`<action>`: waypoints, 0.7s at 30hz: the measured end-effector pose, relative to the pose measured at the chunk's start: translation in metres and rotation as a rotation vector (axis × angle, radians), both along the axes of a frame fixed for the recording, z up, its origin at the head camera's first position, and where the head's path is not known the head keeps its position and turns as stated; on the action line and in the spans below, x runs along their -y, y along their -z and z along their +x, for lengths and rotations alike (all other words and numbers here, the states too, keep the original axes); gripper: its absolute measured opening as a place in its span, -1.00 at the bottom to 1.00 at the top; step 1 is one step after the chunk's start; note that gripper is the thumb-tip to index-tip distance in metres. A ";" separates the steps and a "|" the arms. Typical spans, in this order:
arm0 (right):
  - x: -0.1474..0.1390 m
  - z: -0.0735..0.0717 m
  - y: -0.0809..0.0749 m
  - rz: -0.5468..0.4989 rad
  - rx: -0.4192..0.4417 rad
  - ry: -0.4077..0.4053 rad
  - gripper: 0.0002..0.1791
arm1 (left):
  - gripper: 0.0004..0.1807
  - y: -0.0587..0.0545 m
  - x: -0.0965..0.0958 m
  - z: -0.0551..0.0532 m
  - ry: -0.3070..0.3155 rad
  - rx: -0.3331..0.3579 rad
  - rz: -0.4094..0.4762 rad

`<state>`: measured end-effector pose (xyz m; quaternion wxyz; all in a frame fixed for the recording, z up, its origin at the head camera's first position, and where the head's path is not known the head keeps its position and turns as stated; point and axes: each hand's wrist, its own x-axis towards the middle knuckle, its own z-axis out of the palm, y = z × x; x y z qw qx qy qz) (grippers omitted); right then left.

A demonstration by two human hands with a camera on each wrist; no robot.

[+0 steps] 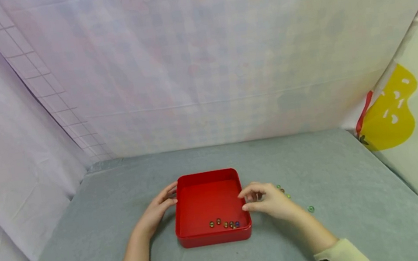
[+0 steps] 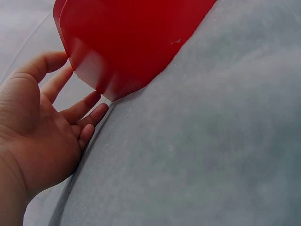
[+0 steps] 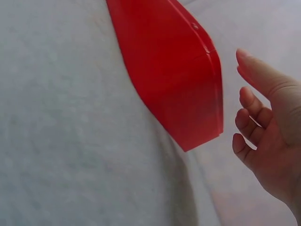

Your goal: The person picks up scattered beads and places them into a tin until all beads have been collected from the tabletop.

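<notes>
A square red tray [image 1: 215, 238] lies on the grey cloth. Several small marbles, mostly amber-brown, gather near its front right corner, among them a blue marble [image 1: 237, 224]. My left hand [image 1: 154, 215] touches the tray's left side; in the left wrist view its extended fingertips rest against the red wall. Beside the right rim is my right hand [image 1: 271, 201], thumb and forefinger apart and the other fingers loosely bent. The right wrist view shows a gap between that hand [image 3: 273, 127] and the tray's wall [image 3: 188, 108], and nothing visible in its fingers.
Right of the tray, a green marble [image 1: 311, 209] lies alone on the grey cloth [image 1: 123, 203]. A few more marbles [image 1: 288, 196] sit partly behind my right hand. A pale curtain [image 1: 200, 61] hangs behind the table, with more white cloth at both sides.
</notes>
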<state>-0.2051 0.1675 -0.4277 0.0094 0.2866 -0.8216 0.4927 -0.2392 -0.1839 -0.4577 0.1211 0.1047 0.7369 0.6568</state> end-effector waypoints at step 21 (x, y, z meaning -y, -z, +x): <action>-0.014 0.015 -0.038 -0.041 -0.123 0.061 -0.75 | -0.41 0.001 -0.001 0.000 -0.010 -0.009 0.008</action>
